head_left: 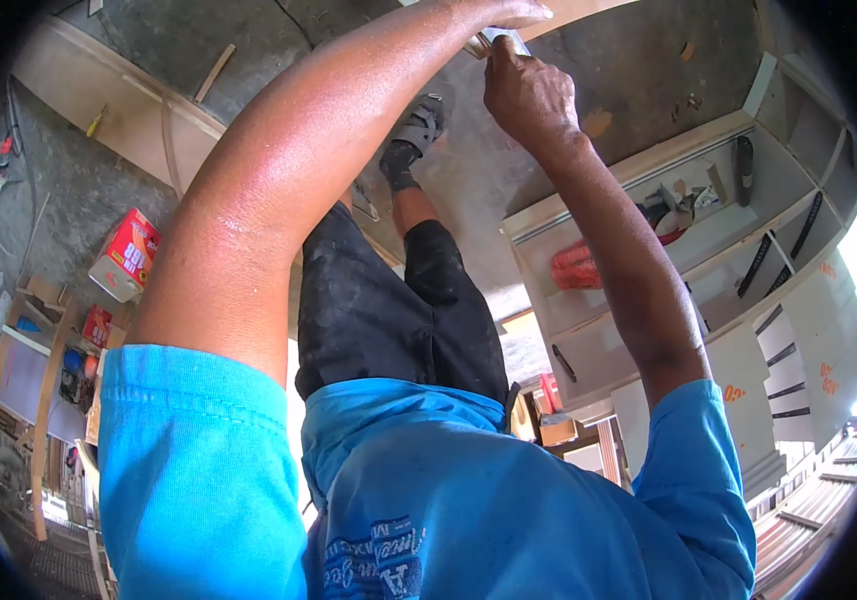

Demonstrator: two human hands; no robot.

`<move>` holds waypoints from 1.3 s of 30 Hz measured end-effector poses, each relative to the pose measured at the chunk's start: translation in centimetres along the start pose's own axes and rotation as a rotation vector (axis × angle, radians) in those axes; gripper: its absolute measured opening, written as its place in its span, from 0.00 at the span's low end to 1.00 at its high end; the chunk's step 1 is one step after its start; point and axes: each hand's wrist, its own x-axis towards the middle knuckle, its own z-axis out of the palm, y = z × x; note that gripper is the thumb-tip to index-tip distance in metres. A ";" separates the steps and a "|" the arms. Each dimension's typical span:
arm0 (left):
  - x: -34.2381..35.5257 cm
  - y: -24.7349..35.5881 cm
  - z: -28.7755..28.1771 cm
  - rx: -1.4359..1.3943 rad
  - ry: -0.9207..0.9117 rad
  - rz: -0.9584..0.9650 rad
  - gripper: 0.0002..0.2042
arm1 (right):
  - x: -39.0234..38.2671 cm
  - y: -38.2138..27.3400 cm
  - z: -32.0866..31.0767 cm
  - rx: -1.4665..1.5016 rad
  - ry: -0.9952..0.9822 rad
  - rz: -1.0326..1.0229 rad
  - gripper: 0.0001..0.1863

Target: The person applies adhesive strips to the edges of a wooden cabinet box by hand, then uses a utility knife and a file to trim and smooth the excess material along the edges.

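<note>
At the top edge, my left hand point(517, 12) lies with its fingers stretched out flat, by the curved edge of a pale wooden board point(579, 14). Part of that hand is cut off by the picture's edge. Just below it, my right hand point(534, 100) is closed, thumb side up, on a flat silver-grey piece point(505, 40) whose kind I cannot make out. This piece sits against the board's edge, close under my left hand. The board runs out of the picture at the top.
White cabinet frames point(669, 200) stand on the right, with a red bundle point(577, 267) and tools inside. A long wooden panel point(109, 100) lies on the left. Near it are a red-and-white box point(127, 255) and a wooden rack point(34, 380). My sandalled foot point(421, 122) is on the concrete floor.
</note>
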 end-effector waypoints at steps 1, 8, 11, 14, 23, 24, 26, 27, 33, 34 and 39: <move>0.0 0.0 0.1 0.014 0.008 0.001 0.41 | 0.0 -0.2 -0.1 -0.006 -0.038 0.029 0.11; 0.1 0.0 0.3 0.028 0.019 0.005 0.41 | 0.2 -0.5 -0.9 0.007 -0.154 0.076 0.13; 0.0 0.0 0.1 0.005 0.029 0.007 0.41 | -0.1 -0.4 -1.2 -0.021 -0.149 0.073 0.13; -0.2 0.1 0.0 -0.017 0.001 0.011 0.42 | -0.5 -0.4 -1.2 -0.035 -0.171 0.077 0.12; -0.5 0.4 -0.2 -0.022 0.018 -0.005 0.40 | -3.6 2.4 1.3 -0.052 -0.253 0.077 0.12; -0.3 0.3 -0.1 -0.012 0.017 -0.001 0.40 | -6.3 3.1 1.1 -0.154 -0.343 0.079 0.12; -0.1 0.2 0.2 -0.030 0.062 0.007 0.38 | -9.7 3.6 1.5 -0.181 -0.403 0.158 0.12; 0.2 -0.1 0.3 -0.041 0.042 0.017 0.38 | -12.6 3.7 1.2 -0.134 -0.538 0.376 0.12; 0.7 0.3 -0.5 -0.040 0.026 0.058 0.38 | -16.3 0.0 1.7 0.292 -0.192 0.348 0.16; 0.7 0.6 -1.5 -0.089 0.056 0.074 0.38 | -15.6 -0.6 1.7 0.282 -0.238 0.416 0.16; -1.7 1.2 -11.9 -0.563 0.223 0.002 0.26 | -9.8 -2.7 1.2 0.866 0.148 0.627 0.18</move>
